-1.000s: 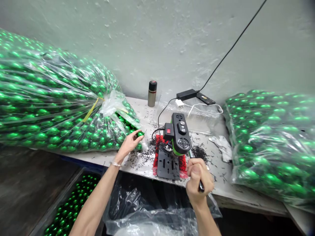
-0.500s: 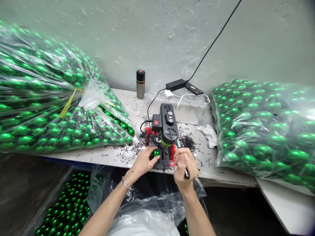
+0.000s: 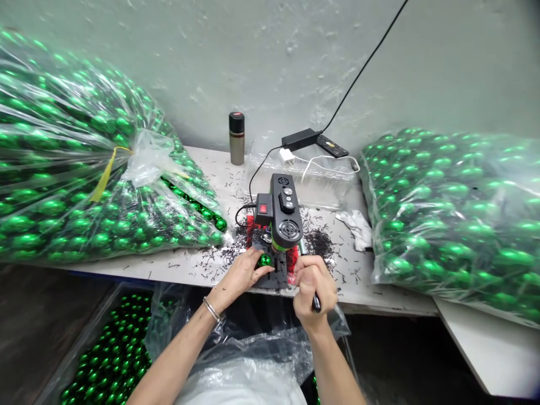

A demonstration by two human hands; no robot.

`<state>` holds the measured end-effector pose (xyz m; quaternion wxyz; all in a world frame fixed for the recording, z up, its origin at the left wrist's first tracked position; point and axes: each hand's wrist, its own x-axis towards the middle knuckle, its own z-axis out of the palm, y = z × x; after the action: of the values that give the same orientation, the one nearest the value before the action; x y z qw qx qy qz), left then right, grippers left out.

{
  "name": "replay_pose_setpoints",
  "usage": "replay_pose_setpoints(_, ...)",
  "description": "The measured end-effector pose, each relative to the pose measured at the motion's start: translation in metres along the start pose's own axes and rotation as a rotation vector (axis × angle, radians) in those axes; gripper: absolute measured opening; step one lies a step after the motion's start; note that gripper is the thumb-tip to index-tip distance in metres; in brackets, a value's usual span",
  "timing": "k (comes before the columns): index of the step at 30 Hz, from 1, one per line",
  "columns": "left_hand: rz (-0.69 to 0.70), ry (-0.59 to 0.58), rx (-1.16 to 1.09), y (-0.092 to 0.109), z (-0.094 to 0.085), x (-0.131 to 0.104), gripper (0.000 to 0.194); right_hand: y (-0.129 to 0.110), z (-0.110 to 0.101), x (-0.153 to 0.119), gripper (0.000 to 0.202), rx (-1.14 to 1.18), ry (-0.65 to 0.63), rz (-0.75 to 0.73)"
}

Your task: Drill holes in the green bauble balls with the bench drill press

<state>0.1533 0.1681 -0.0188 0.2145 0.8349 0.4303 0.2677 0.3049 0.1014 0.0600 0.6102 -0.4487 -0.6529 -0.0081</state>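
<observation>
A shiny green ball point(image 3: 265, 260) sits between the thumb and fingers of my left hand point(image 3: 241, 275), low at the front of a black bench machine point(image 3: 287, 208). The machine has round vents, buttons and a red switch on its side. My right hand point(image 3: 314, 286) is wrapped round the black-tipped lever handle point(image 3: 316, 304) at the machine's right. Under my left fingertips lies the machine's slotted black base point(image 3: 276, 278). Part of the ball is hidden by my fingers.
Large clear bags of green balls lie at left point(image 3: 50, 208) and right point(image 3: 455, 214). Black scraps point(image 3: 318, 242) litter the table. Behind the machine stand a bottle point(image 3: 237, 138) and a power adapter point(image 3: 300, 138). A bin of green balls point(image 3: 112, 349) is below left.
The view has shifted slightly. My left thumb and fingers remain around the green ball, and my right hand keeps its grip on the lever handle.
</observation>
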Motion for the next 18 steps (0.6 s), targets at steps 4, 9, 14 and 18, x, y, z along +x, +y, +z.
replay_pose_setpoints(4,0.001,-0.057,0.041,0.0,-0.002,0.007,0.041,0.0,0.0,0.0,0.026,-0.008,0.001,-0.007)
replay_pose_setpoints(9,0.015,0.025,0.034,0.001,0.009,0.006,0.041,0.001,0.0,-0.003,0.025,0.003,-0.002,-0.014)
replay_pose_setpoints(14,0.003,0.182,0.05,0.002,0.022,-0.002,0.038,0.004,0.001,-0.007,0.023,0.029,0.001,-0.009)
replay_pose_setpoints(18,-0.011,0.207,0.051,0.003,0.025,-0.004,0.037,0.009,0.004,-0.015,0.024,0.029,0.023,-0.031)
